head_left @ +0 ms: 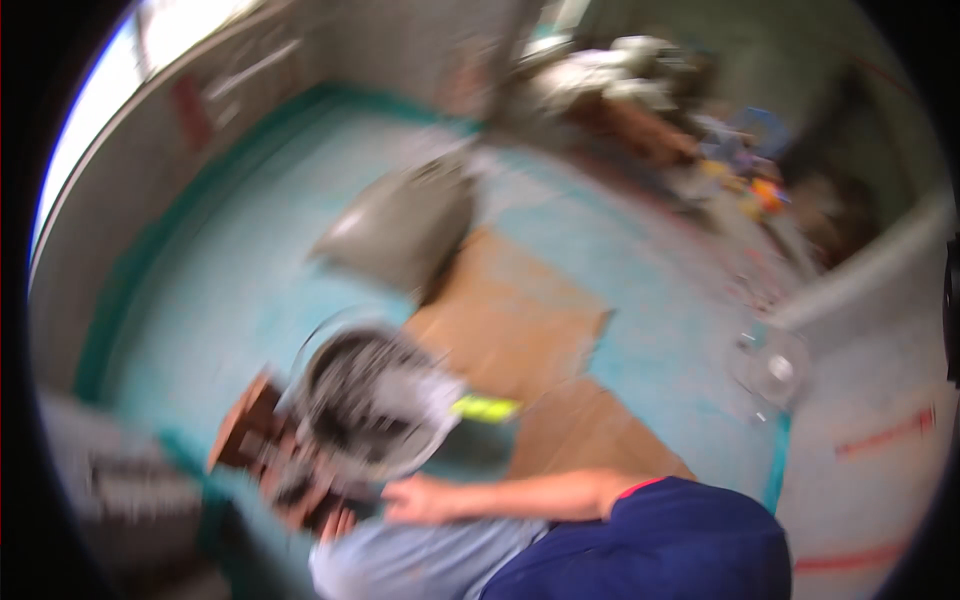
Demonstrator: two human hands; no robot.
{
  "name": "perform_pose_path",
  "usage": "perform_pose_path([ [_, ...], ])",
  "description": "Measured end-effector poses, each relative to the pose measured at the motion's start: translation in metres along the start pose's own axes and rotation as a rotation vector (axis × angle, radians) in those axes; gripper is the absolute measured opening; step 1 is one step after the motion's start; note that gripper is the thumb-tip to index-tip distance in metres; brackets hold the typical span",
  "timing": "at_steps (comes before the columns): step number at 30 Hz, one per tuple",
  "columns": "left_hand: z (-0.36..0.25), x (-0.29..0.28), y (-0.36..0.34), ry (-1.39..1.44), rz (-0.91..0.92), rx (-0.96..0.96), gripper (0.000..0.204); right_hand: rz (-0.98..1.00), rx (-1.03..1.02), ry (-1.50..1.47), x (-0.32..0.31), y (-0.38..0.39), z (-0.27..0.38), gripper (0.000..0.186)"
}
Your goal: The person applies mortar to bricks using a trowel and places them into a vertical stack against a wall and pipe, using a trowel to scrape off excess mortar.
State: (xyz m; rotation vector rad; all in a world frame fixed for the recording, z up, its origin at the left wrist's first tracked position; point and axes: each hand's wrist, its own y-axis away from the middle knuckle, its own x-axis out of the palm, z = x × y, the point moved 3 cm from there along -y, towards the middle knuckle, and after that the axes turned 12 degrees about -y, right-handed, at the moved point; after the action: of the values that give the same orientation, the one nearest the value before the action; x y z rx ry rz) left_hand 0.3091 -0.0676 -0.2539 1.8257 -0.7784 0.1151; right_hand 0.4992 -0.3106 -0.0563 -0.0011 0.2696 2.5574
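Observation:
Motion smears the whole view. A round bucket (pixel 437 450) of grey mortar (pixel 350 395) stands in front of me. A trowel with a yellow-green handle (pixel 486 408) rests in it, its blade on the mortar and the handle over the right rim. My right hand (pixel 420 499) is just below the bucket's near rim, too blurred to show whether it holds anything. Only some fingers of my left hand (pixel 338 524) show beside my grey-clad knee (pixel 400 555), near several reddish bricks (pixel 245 422) left of the bucket; the rest is hidden.
A full grey sack (pixel 405 222) lies beyond the bucket. Flat brown cardboard sheets (pixel 510 315) cover part of the bluish floor (pixel 225 280). A clear round object (pixel 775 365) is near the right wall. Mixed clutter (pixel 650 90) lies at the far right.

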Motion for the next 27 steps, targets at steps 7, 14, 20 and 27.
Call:
perform_pose_path([
  [7,0.017,0.041,0.039,-0.243,-0.164,-0.041,0.041,0.056,0.435,0.086,0.035,-0.03,0.017,0.031],
  [14,0.0,0.03,0.022,-0.08,-0.435,0.139,0.052,0.078,0.484,0.295,0.038,-0.036,0.016,0.031],
  [20,-0.054,0.017,0.013,-0.033,-0.554,0.135,0.014,0.147,0.574,0.461,0.043,-0.096,-0.008,0.041],
  [27,-0.095,0.01,0.008,-0.162,-0.6,0.375,0.034,0.401,0.778,0.525,0.027,-0.099,0.037,0.04],
])
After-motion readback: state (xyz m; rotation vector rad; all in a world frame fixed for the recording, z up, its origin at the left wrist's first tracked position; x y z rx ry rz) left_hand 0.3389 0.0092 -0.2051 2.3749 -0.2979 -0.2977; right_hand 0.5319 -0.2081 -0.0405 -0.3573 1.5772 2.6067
